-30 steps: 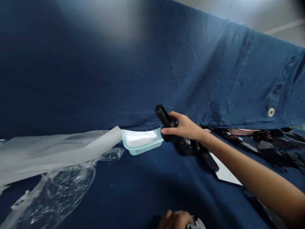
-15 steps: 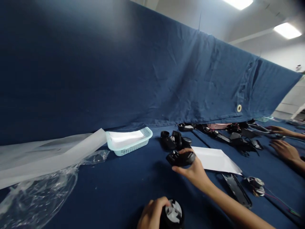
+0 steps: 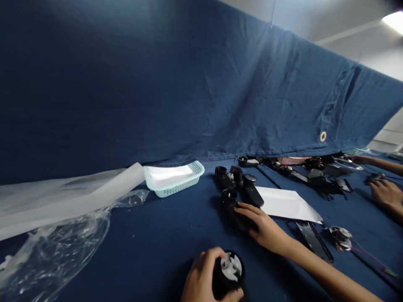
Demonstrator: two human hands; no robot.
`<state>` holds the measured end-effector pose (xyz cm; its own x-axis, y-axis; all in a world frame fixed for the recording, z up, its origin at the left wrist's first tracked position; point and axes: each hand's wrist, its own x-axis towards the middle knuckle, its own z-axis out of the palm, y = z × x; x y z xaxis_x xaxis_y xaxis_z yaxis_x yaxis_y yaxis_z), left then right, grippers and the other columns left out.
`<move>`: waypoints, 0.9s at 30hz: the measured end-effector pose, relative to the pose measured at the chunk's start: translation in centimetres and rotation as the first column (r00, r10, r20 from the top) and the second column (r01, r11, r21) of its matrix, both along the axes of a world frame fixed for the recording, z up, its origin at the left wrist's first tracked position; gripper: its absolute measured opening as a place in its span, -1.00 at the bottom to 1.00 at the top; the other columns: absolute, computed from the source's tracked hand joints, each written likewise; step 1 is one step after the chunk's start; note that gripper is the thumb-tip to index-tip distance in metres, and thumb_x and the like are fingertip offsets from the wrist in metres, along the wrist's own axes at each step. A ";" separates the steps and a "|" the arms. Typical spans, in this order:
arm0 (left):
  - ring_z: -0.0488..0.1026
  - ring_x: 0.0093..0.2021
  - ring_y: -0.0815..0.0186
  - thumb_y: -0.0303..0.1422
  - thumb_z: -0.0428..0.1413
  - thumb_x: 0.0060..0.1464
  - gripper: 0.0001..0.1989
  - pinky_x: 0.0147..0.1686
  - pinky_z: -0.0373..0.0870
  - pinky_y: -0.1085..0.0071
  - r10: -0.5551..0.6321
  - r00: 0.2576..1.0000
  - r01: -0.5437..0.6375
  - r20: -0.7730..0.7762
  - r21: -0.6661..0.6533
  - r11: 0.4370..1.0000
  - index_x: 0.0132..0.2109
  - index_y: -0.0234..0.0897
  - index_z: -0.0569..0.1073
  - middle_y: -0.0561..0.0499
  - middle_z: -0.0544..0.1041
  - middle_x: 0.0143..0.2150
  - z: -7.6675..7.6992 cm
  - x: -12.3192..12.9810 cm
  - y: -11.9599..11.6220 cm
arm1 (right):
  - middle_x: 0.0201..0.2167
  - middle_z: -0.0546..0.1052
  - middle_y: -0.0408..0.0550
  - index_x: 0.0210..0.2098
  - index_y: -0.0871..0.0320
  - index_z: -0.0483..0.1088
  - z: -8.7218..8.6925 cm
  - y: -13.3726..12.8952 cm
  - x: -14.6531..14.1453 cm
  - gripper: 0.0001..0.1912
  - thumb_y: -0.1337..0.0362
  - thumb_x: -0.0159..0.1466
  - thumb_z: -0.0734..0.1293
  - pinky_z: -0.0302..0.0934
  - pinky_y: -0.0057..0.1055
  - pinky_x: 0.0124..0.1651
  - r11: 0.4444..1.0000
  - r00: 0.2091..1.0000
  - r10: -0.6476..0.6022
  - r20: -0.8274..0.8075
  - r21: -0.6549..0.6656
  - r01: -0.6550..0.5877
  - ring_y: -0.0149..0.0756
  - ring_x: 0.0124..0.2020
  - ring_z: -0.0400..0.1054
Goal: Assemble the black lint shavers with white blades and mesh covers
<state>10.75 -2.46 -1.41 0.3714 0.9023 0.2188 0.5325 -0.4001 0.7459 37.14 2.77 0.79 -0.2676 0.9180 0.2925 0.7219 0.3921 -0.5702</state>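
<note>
While left hand [image 3: 203,274] grips black cylinder [image 3: 229,272] | right hand [image 3: 267,230], fingers extended, rests on black plastic part [image 3: 234,214] | beside white paper sheet [image 3: 288,204]

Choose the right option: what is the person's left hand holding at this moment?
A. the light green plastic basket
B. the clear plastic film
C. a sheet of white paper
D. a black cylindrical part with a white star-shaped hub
D. The left hand wraps around the black cylindrical part, and its white star-shaped hub shows just beyond the fingers.
</note>
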 end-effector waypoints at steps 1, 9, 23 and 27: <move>0.57 -0.11 0.14 -0.48 0.34 -0.27 -0.39 -0.11 0.54 0.28 0.003 1.000 -0.003 0.007 0.005 1.000 -0.02 -0.09 0.36 0.03 0.58 -0.12 0.1 0.1 -0.1 | 0.27 0.31 -0.07 0.17 -0.13 0.33 0.5 -1.3 0.3 -0.21 0.62 0.02 0.22 -0.05 0.12 0.34 1.000 0.997 0.021 0.072 -0.018 -0.020 -0.03 0.30 0.17; 0.56 -0.10 0.06 -0.51 0.37 -0.32 -0.16 -0.04 0.53 0.04 -0.013 1.000 0.013 -0.002 0.327 0.945 0.11 -0.12 0.18 -0.05 0.58 -0.06 -0.5 0.4 -1.2 | 0.02 0.52 -0.01 0.24 -0.09 0.22 5.6 -8.6 -3.2 -0.54 0.30 0.36 0.25 0.20 0.02 0.26 0.991 0.962 0.119 0.247 0.023 -0.128 -0.14 0.09 0.40; 0.50 -0.11 0.16 -0.46 0.10 0.12 -0.67 -0.15 0.55 0.19 -0.100 0.995 0.080 -0.002 0.615 0.784 0.03 -0.30 0.27 -0.23 0.52 0.03 1.0 0.1 -1.2 | -0.06 0.49 0.00 -0.07 -0.04 0.41 1.2 -9.3 -6.3 -0.83 0.24 0.37 0.26 0.28 -0.18 0.11 0.992 0.903 0.018 -0.429 -0.108 -0.071 -0.13 0.04 0.37; 0.49 -0.12 0.14 -0.48 0.12 0.10 -0.67 -0.16 0.55 0.16 -0.108 0.994 0.104 -0.032 0.624 0.774 0.02 -0.31 0.29 -0.24 0.51 0.03 0.9 0.0 -1.5 | -0.08 0.48 -0.01 -0.07 -0.03 0.41 1.1 -9.3 -6.2 -0.83 0.28 0.37 0.26 0.27 -0.23 0.08 0.990 0.892 0.050 -0.449 -0.093 -0.102 -0.16 0.01 0.36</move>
<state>10.76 -3.91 -0.49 0.4539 0.5222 0.7220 0.4558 -0.8323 0.3154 30.94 -6.52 1.87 -0.2040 0.9334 0.2951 0.3535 0.3514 -0.8670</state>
